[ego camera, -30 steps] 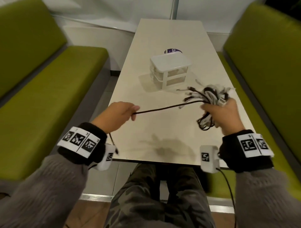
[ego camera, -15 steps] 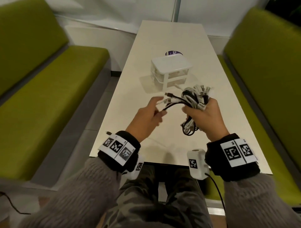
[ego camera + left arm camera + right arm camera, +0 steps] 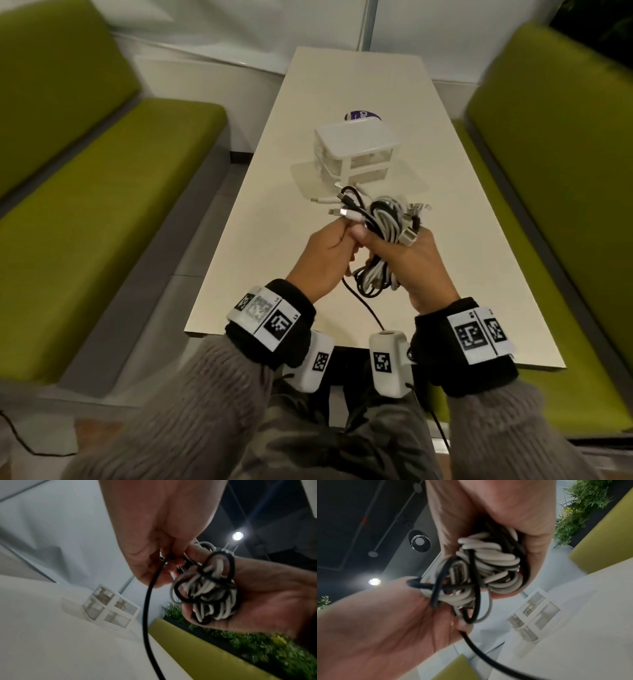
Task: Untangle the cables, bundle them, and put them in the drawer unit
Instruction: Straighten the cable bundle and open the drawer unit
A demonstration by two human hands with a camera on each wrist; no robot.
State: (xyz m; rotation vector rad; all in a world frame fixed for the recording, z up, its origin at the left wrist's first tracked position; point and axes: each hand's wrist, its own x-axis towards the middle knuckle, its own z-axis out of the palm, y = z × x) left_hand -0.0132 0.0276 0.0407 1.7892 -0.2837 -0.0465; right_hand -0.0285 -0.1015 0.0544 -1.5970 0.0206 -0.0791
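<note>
A tangled bundle of black and white cables (image 3: 383,219) (image 3: 205,585) (image 3: 488,569) is gripped in my right hand (image 3: 407,260), held above the near half of the table. My left hand (image 3: 325,257) is pressed against it from the left, and its fingers pinch a black cable (image 3: 147,608) that hangs from that hand (image 3: 359,301) toward the table's near edge. Plug ends stick out of the bundle's top. The white drawer unit (image 3: 356,150) (image 3: 109,608) (image 3: 532,615) stands mid-table beyond the hands, its clear drawers closed.
A round purple-and-white label (image 3: 361,116) lies on the beige table (image 3: 274,212) just behind the drawer unit. Green bench seats (image 3: 102,192) flank the table on both sides. My lap sits below the near edge.
My left hand, which held the black cable stretched out to the left, has come right and up to meet the bundle. The cable has gone slack and now hangs down.
</note>
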